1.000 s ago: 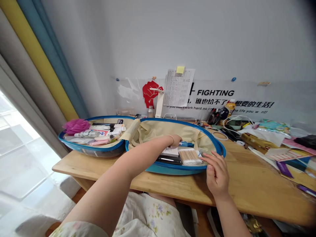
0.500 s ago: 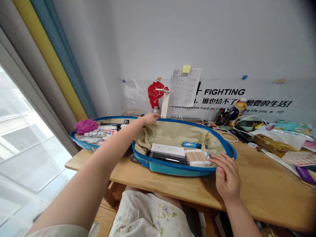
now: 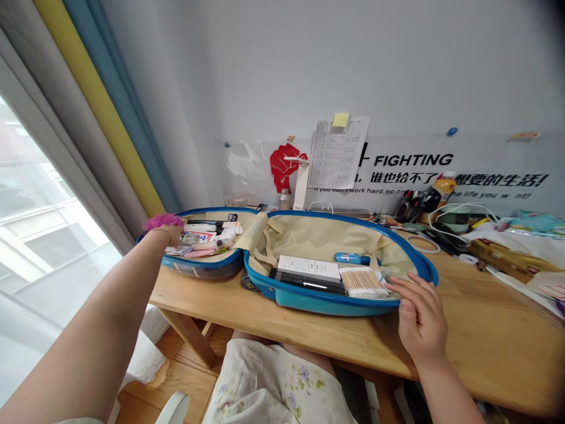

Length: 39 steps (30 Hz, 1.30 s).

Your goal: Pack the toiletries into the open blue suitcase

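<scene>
A small blue suitcase (image 3: 318,297) lies open on the wooden desk (image 3: 463,347). My left hand (image 3: 170,234) reaches into its left half and closes around a pink bath pouf (image 3: 161,221), beside several tubes and bottles (image 3: 207,232). My right hand (image 3: 419,318) rests with fingers spread on the right half's front rim, next to a box of cotton swabs (image 3: 362,282). That half also holds a white box (image 3: 309,268), a black case (image 3: 309,284) and a small blue bottle (image 3: 351,258).
Cables, bottles, packets and papers clutter the desk's right side (image 3: 485,235). A white lamp stand (image 3: 301,185) and a paper sheet (image 3: 338,153) are at the wall. Curtains (image 3: 88,118) and a window lie to the left. My lap is under the desk edge.
My left hand left the right half of the suitcase, swept across its back edge and reached the pink pouf in the left half. My right hand stayed on the rim.
</scene>
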Tool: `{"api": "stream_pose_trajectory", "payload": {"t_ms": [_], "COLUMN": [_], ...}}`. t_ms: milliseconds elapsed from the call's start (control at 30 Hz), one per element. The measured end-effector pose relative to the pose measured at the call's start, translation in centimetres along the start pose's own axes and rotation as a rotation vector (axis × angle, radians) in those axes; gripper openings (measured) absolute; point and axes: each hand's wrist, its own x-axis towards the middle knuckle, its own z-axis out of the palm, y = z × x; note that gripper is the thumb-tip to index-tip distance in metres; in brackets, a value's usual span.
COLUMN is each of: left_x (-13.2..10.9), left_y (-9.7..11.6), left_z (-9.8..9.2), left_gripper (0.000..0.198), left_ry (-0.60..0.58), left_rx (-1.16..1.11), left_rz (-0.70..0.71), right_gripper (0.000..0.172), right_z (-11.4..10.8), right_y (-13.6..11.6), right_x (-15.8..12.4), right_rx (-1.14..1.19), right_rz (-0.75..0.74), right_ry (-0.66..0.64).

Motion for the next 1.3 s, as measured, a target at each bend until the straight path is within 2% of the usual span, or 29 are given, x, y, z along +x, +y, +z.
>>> {"api": "stream_pose_trajectory", "payload": {"t_ms": [100,233,333,400,467,533,600,667,733,800,900,1067,1300], "left_x": [-0.1,-1.0,-1.1,-0.7,-0.1,0.3,0.4,0.1,-0.2,-0.4,-0.3,0.4,1.8], "left_y": [0.0,-0.1,0.2,1.3,3.7,7.4,12.2,17.2,21.8,25.3,28.2,29.0,29.0], "left_z": [0.6,0.2,-1.5,-3.3,-5.4,-7.4,-8.8,-9.6,-9.5,-8.8,-7.2,-4.8,-3.4], "left_gripper": [0.06,0.05,0.045,0.045,0.05,0.056,0.058,0.057,0.057,0.054,0.049,0.046,0.048], "left_ry": [-0.045,-0.022,0.062,0.127,0.19,0.248,0.297,0.241,0.139,0.07,-0.017,-0.134,-0.194], "left_rx": [0.076,0.131,0.139,0.118,0.078,0.024,-0.076,-0.107,-0.098,-0.08,-0.044,-0.014,-0.06], "left_rz": [-0.05,-0.052,-0.066,-0.047,0.013,0.135,0.404,0.622,0.729,0.775,0.788,0.78,0.767], "right_gripper": [0.027,0.027,0.026,0.027,0.027,0.027,0.027,0.027,0.026,0.026,0.026,0.025,0.027], "right_z": [0.0,0.1,0.1,0.1,0.1,0.1,0.2,0.2,0.2,0.2,0.1,0.0,0.1], "right_y": [0.1,0.2,0.2,0.1,0.1,0.1,0.1,0.1,0.1,0.1,0.1,0.0,-0.2], "right_x": [0.0,-0.1,-0.1,0.0,0.0,0.0,-0.1,-0.1,-0.1,-0.1,-0.1,-0.2,-0.1], "right_rx": [-0.006,-0.019,-0.017,-0.015,-0.013,-0.01,-0.003,0.004,0.009,0.009,-0.002,-0.009,-0.01], "right_rz": [-0.011,-0.022,-0.006,0.007,0.011,0.016,0.021,0.019,0.015,0.016,0.019,0.012,0.039], "right_ry": [0.005,0.004,0.001,0.005,0.007,0.007,0.011,0.015,0.016,0.017,0.014,-0.001,0.008]}}
